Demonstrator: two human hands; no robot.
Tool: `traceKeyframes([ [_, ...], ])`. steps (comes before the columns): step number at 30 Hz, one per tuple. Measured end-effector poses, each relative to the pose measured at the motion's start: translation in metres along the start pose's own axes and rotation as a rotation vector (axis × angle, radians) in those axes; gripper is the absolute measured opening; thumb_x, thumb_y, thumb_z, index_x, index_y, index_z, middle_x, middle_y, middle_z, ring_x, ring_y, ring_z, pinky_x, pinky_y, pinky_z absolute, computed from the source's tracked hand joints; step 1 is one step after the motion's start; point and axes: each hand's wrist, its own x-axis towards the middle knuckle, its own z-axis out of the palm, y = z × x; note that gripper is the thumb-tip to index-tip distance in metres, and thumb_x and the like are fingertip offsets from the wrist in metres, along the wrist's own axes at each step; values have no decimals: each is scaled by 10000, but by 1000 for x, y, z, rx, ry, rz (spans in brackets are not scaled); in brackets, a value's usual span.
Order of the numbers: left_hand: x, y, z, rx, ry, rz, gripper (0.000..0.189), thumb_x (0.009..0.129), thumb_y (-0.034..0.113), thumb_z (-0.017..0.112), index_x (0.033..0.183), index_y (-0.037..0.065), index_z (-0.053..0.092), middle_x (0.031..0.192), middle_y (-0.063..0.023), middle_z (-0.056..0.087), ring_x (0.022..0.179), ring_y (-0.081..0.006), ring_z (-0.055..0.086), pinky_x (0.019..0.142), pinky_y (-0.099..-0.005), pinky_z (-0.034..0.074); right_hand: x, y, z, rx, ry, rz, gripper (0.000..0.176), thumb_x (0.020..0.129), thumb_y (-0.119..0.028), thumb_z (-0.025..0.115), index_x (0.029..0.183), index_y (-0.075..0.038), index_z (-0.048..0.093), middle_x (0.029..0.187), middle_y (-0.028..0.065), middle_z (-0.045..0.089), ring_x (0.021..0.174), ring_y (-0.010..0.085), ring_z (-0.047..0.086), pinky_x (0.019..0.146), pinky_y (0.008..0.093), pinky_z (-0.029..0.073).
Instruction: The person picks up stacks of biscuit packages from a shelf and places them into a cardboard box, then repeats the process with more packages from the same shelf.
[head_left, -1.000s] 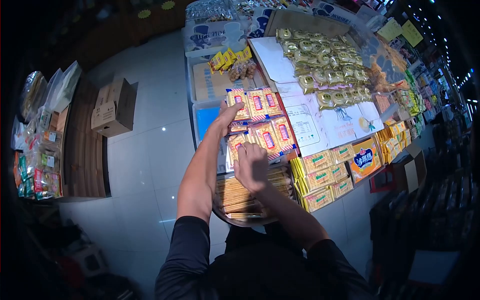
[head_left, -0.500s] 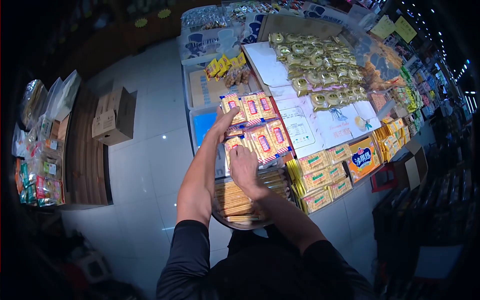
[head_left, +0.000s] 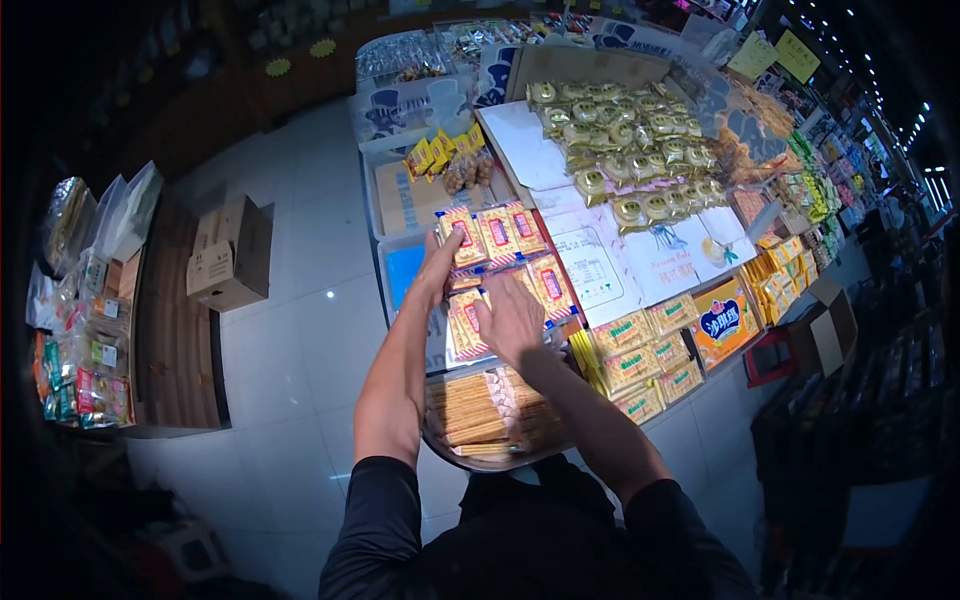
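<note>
Clear packets of square crackers with red-and-blue labels lie in two rows in a display bin. My left hand (head_left: 438,262) is at the left end of the far row, its thumb over the edge of a cracker packet (head_left: 462,238) and its other fingers mostly hidden. Over the near row, my right hand (head_left: 514,318) rests on the packets, fingers forward and thumb apart; its fingertips are partly hidden. Left of it lies another cracker packet (head_left: 464,322), and to its right a further cracker packet (head_left: 551,286).
Nearest me is a bin of stick-shaped snacks (head_left: 475,405). Biscuit packs (head_left: 628,362) and an orange box (head_left: 722,318) stand to the right. Gold-wrapped cakes (head_left: 640,150) cover white boxes beyond. A cardboard box (head_left: 228,255) stands on the tiled floor at left.
My right hand has shifted right, from the left packet of the near row to its middle, uncovering the left packet. My left hand stays at the far row. The view has shifted slightly.
</note>
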Motion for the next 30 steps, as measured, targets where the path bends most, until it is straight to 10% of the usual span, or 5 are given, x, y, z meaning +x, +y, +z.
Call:
traceKeyframes([
  [16, 3, -26, -13, -20, 7, 125, 637, 961, 451, 353, 1452, 93, 163, 1466, -87, 266, 1339, -212, 264, 1091, -331, 223, 79, 2, 34, -250, -252, 243, 490, 716, -285, 675, 1036, 23, 466, 934, 223, 568, 909, 358, 564, 759, 469, 461],
  [23, 32, -46, -30, -169, -112, 55, 687, 952, 493, 329, 1459, 95, 90, 1465, -119, 255, 1318, -247, 302, 1057, -369, 278, -17, -8, -5, 8, 12, -72, 326, 686, -190, 680, 881, 5, 507, 846, 188, 549, 764, 345, 578, 615, 432, 471],
  [30, 36, -48, -31, -83, -96, 89, 607, 964, 467, 299, 1429, 87, 211, 1409, -102, 353, 1269, -211, 361, 1026, -347, 322, -59, -17, 14, -123, -214, -11, 303, 684, -164, 669, 874, -22, 480, 854, 158, 500, 731, 321, 567, 603, 419, 481],
])
